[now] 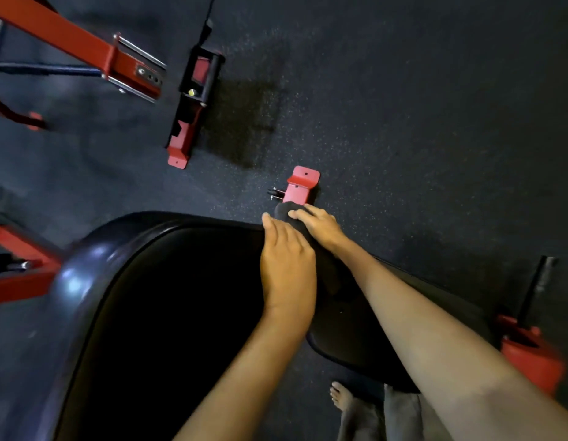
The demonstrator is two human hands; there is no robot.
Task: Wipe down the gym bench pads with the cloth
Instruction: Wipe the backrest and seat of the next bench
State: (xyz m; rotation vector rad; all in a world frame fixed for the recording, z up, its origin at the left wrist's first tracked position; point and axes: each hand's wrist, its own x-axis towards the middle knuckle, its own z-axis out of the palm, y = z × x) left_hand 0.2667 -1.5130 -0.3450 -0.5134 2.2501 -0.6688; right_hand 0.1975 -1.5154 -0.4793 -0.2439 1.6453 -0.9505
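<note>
The head-worn camera looks steeply down, close over the bench pad (181, 313) and floor (403, 106).

Both forearms are bare down to the left hand (287, 268) and right hand (321, 229). Loose grey trousers (400, 415) show at the near edge, beside one bare foot (340, 397).

Dim, low-contrast view; the light source lay out of frame. The glossy black vinyl pad (181, 313) read as near-solid black at its centre, with bluish-white glare spots on its rounded left rim. The bare forearms (435, 329) were the brightest, warm-toned areas. A dark rectangular patch, shadow or stain undetermined, lay on the speckled dark rubber floor (403, 122). Motion blur smeared the red steel frame (18, 281) at left and the red base (530, 358) at lower right. Wide-angle curvature bent the margins.
</note>
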